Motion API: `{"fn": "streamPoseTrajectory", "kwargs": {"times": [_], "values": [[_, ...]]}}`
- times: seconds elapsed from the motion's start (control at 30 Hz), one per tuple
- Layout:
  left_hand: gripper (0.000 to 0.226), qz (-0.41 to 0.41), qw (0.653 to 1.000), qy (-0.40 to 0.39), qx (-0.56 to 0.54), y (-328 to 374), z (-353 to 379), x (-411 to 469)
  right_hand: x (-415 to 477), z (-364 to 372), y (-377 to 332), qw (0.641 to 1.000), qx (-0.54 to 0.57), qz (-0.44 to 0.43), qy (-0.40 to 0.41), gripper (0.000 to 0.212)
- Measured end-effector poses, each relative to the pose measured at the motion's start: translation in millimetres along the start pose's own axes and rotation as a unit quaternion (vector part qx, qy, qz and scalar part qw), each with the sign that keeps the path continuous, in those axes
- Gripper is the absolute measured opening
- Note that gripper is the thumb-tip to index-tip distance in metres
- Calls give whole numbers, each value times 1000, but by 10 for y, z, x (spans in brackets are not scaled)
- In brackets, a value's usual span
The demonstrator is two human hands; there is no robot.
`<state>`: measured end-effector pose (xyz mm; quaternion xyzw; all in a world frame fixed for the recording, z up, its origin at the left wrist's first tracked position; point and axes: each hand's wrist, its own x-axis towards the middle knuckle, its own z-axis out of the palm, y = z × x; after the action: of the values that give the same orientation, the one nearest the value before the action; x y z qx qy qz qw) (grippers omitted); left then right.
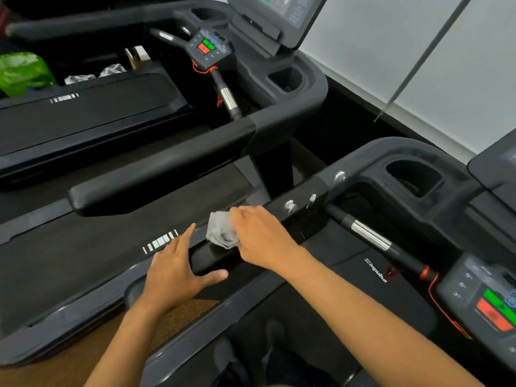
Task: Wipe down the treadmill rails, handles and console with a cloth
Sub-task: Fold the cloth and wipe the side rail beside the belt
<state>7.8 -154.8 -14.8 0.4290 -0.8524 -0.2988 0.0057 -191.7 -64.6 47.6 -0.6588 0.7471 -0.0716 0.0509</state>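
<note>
My right hand (259, 236) grips a crumpled grey cloth (222, 231) and presses it on the black left handrail (282, 210) of the near treadmill. My left hand (174, 270) rests flat and open on the same rail's near end, fingers spread. White foam blobs (290, 205) sit on the rail farther up, toward the console frame. A chrome-banded pulse handle (368, 236) slopes down to the console keypad (485, 297) with green and red buttons at the lower right.
A second treadmill stands to the left with its own handrail (156, 166), belt (83, 258), keypad (208, 47) and screen (279, 12). Cup holders (413, 177) flank the near console. A green bag (22, 71) and crumpled wipes (111, 69) lie far left. White wall at right.
</note>
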Motion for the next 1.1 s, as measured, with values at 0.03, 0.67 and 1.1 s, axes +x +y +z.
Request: {"fn": "streamPoseTrajectory", "kwargs": {"times": [0.03, 0.67, 1.1], "values": [[137, 17, 999, 21, 46, -13, 69, 0, -53, 143, -21, 999, 11, -4, -37, 41], [136, 49, 982, 86, 160, 4, 199, 66, -372, 493, 1215, 998, 58, -35, 5, 89], [127, 42, 987, 117, 105, 972, 460, 608, -345, -321, 2687, 902, 191, 357, 151, 63]]}}
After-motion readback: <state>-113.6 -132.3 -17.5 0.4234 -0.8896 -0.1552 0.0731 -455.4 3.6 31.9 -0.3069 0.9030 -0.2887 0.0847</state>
